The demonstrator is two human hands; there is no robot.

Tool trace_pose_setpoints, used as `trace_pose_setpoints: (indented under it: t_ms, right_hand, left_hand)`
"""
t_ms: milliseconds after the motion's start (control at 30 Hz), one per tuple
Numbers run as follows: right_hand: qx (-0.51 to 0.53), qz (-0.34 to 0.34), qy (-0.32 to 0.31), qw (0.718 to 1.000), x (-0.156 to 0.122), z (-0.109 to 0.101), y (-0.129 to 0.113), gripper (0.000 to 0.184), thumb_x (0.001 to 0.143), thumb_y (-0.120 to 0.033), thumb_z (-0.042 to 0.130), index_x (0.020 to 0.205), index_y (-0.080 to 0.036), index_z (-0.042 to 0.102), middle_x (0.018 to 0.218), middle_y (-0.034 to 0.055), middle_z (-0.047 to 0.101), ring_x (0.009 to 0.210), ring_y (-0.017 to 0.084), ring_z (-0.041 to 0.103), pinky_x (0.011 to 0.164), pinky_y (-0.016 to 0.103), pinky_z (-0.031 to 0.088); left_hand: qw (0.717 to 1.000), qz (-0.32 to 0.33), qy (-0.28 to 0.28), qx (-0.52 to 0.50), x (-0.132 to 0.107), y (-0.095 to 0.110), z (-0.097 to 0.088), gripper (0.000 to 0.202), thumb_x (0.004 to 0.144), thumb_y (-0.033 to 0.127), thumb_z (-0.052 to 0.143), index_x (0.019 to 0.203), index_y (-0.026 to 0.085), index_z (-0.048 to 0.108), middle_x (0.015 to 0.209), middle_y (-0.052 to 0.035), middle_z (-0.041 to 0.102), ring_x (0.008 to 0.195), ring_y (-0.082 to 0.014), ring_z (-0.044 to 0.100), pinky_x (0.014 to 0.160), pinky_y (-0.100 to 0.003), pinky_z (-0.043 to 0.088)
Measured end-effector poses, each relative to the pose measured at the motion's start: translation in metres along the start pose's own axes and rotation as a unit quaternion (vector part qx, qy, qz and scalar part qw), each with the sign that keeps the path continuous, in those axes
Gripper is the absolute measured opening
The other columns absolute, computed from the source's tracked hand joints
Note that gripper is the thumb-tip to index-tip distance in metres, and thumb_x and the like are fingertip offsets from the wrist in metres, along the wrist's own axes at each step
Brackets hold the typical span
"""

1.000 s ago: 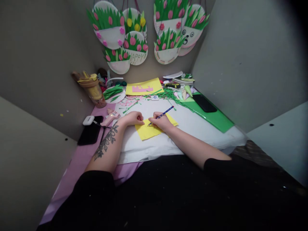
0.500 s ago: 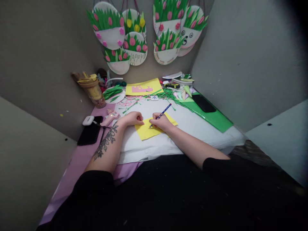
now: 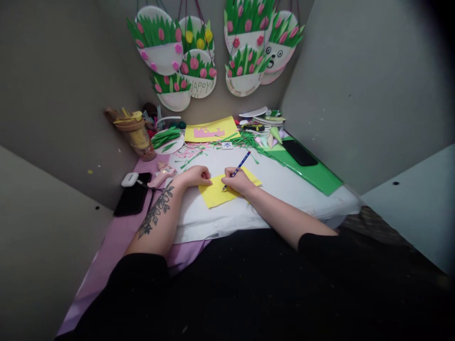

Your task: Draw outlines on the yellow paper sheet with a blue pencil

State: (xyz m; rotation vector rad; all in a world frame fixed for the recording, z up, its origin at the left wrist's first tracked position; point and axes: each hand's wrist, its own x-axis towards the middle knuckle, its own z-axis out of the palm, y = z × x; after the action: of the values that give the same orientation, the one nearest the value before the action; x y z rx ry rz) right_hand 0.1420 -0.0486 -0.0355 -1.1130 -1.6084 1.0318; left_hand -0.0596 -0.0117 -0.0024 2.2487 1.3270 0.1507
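A sheet of yellow paper [image 3: 215,196] lies on the white work surface in front of me. My right hand [image 3: 239,181] rests on it, closed around a dark blue pencil [image 3: 241,163] whose tip meets the sheet near its middle. The pencil leans with its top end up and to the right. At the sheet's upper left corner is my left hand [image 3: 197,176], fingers curled and pressed together on the paper's edge. The right hand and forearm cover part of the sheet, and any marks on it are too faint to make out.
Behind the hands lie green and pink paper scraps [image 3: 245,139], a small white tile [image 3: 227,146] and another yellow sheet [image 3: 192,135]. A phone [image 3: 300,152] rests on a green folder [image 3: 322,180] at right. At left are a black phone [image 3: 130,201], earbud case [image 3: 130,179] and cup [image 3: 142,139].
The pencil has become slightly steeper, and its tip has shifted a little to the right on the yellow paper. My left hand stays in place. The whole view has shifted very slightly.
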Motion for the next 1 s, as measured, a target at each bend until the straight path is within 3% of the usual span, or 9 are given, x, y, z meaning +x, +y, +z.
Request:
trace_pose_setpoints:
  t_ms: [700, 1000]
  right_hand:
    - [-0.022, -0.021, 0.039, 0.999, -0.0006, 0.0012, -0.0006, 0.022, 0.056, -0.018, 0.051, 0.049, -0.02, 0.031, 0.049, -0.0066, 0.026, 0.051, 0.008, 0.027, 0.048, 0.024, 0.021]
    - [-0.039, -0.003, 0.1, 0.994, 0.0022, 0.0007, 0.0019, 0.019, 0.06, -0.023, 0.053, 0.052, -0.02, 0.036, 0.049, -0.0065, 0.033, 0.052, 0.009, 0.032, 0.049, 0.024, 0.026]
  left_hand:
    - [1.0, -0.007, 0.001, -0.001, 0.0004, 0.0001, 0.0006, 0.03, 0.063, 0.042, 0.066, 0.08, 0.017, 0.063, 0.073, -0.0003, 0.064, 0.063, -0.0134, 0.055, 0.054, -0.023, 0.039]
    - [1.0, -0.007, -0.001, 0.001, -0.0003, 0.0004, 0.0004, 0.029, 0.065, 0.041, 0.065, 0.081, 0.017, 0.062, 0.074, -0.0003, 0.063, 0.064, -0.0127, 0.054, 0.054, -0.022, 0.039]
